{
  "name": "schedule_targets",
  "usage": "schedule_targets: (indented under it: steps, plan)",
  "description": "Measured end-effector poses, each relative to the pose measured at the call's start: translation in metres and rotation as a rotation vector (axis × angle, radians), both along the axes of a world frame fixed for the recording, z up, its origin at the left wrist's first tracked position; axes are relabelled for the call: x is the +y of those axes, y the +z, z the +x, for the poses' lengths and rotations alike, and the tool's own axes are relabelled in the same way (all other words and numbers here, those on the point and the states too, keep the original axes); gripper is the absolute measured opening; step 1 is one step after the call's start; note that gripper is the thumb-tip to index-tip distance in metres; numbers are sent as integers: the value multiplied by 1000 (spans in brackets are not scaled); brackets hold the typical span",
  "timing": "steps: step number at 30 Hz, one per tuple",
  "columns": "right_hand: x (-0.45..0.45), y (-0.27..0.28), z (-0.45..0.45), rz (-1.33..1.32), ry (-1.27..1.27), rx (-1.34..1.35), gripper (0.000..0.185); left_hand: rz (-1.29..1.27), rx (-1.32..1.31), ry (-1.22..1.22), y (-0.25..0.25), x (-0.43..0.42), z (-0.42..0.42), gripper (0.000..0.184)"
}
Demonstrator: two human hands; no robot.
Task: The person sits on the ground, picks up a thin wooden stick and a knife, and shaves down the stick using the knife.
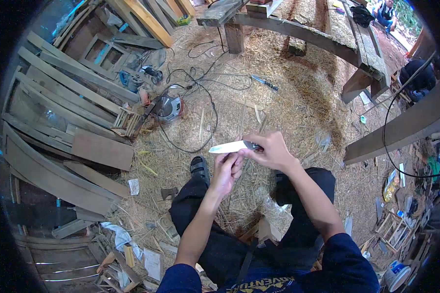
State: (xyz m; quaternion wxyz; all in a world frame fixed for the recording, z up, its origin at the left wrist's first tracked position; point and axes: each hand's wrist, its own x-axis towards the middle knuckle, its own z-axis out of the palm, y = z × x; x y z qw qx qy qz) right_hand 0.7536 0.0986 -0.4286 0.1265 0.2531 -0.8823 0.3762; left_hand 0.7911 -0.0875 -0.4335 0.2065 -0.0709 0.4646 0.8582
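Note:
My right hand (269, 152) is closed around the dark handle of a knife (229, 147), whose broad bright blade points left. Just under the blade, my left hand (225, 174) has its fingers curled together. A thin pale strip seems to run by the fingertips, but what the left hand pinches is too small to make out. Both hands are close together in front of my knees, above the shavings-covered ground. Farther ahead, a second knife (265, 83) with a blue-and-black handle lies on the shavings.
A circular saw (168, 107) and a blue power tool (129, 81) sit ahead left among tangled black cords (215, 115). Wooden frames (63, 93) lean along the left. A workbench (298, 30) stands ahead, a thick beam (401, 128) at right. Two people are at upper right.

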Motion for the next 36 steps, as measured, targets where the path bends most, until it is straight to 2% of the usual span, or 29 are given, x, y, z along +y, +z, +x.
schedule_targets:
  steps: [4,8,11,13,16,17,19,22,25,32,36]
  plan:
    - [6,8,4,-3,60,52,36,14,42,-38,-7,-2,1,44]
    - [18,15,5,-49,85,132,34,20,-26,-95,2,-3,8,44]
    - [36,15,-1,-269,-132,18,32,37,32,-231,-1,-5,16,44]
    - [67,15,-19,-264,-477,-27,29,63,101,-369,-9,2,25,47]
    - [83,30,-21,-367,-579,-110,30,-13,52,-185,-1,7,19,42]
    - [79,26,-19,-368,-512,-64,31,-50,21,-104,1,5,14,42]
    - [58,11,-8,-375,-375,27,31,32,0,-43,-2,2,5,42]
    - [27,21,5,-183,-116,-60,34,40,8,31,-5,4,4,38]
    - [6,3,3,-28,46,81,36,47,-8,11,-6,5,3,38]
    - [14,8,5,-12,79,41,37,53,-134,18,0,7,6,34]
    - [20,14,6,13,66,75,35,140,-192,-24,-3,6,9,31]
